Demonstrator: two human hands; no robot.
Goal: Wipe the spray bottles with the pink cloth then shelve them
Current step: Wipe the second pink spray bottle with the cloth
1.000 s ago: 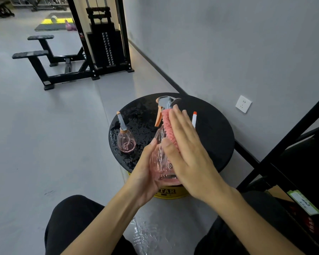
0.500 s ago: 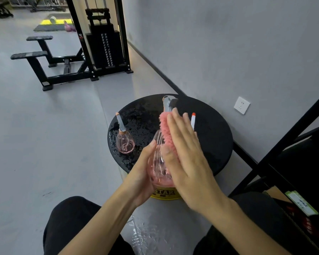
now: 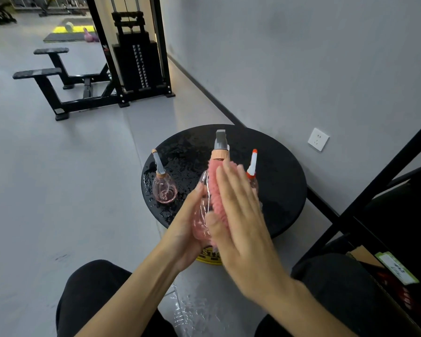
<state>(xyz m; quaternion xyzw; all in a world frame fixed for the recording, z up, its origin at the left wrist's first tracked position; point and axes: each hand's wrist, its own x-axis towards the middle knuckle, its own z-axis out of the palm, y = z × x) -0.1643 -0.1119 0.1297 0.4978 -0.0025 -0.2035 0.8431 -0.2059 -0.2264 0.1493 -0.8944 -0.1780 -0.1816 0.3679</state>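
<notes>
A clear pink spray bottle [image 3: 200,222] with a grey nozzle is held upright over the near edge of the round black table [image 3: 284,181]. My left hand [image 3: 187,229] grips its left side and base. My right hand [image 3: 238,215] lies flat, fingers straight, pressing the fuzzy pink cloth [image 3: 215,188] against the bottle's right side. A second pink spray bottle [image 3: 164,188] stands on the table's left part. A third bottle with an orange and white nozzle [image 3: 252,164] stands behind my right hand, its body mostly hidden.
The table top is wet with droplets and sits on a yellow base [image 3: 208,256]. A black shelf frame [image 3: 374,198] stands at the right with a cardboard box [image 3: 365,257] inside. Water is spilled on the floor [image 3: 187,310] between my knees. A weight machine [image 3: 134,62] stands far behind.
The held bottle has turned, so its nozzle now points away from me. My right hand and the cloth slid slightly along the bottle's side. The other bottles stayed put.
</notes>
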